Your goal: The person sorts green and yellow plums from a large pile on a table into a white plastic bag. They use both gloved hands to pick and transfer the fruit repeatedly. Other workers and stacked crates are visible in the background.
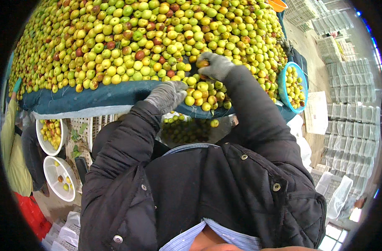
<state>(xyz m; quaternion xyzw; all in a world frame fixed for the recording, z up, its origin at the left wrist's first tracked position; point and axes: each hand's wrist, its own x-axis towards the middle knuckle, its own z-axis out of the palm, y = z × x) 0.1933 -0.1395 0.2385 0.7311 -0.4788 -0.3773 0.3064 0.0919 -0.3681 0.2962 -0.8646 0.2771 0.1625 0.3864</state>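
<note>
A wide heap of yellow-green and reddish jujube-like fruits (140, 47) covers the cloth-lined table before me. My right hand (218, 66), in a grey knit glove, reaches into the heap's near edge, its fingers curled around a reddish-brown fruit (203, 63). Left of it, my gloved left hand (168, 95) rests at the dark blue cloth edge (115, 94) with fingers curled in; whether anything is inside them is hidden. A small group of fruits (206, 94) lies between my hands. Below the edge, a container (220, 133) partly hidden by my body holds more fruits.
A blue basket of fruits (283, 89) stands at the table's right corner. On the left are two white baskets (65, 131) (49, 178) with fruits inside. A co-worker's sleeve (10, 116) shows at far left. Stacked crates (351, 122) line the right side.
</note>
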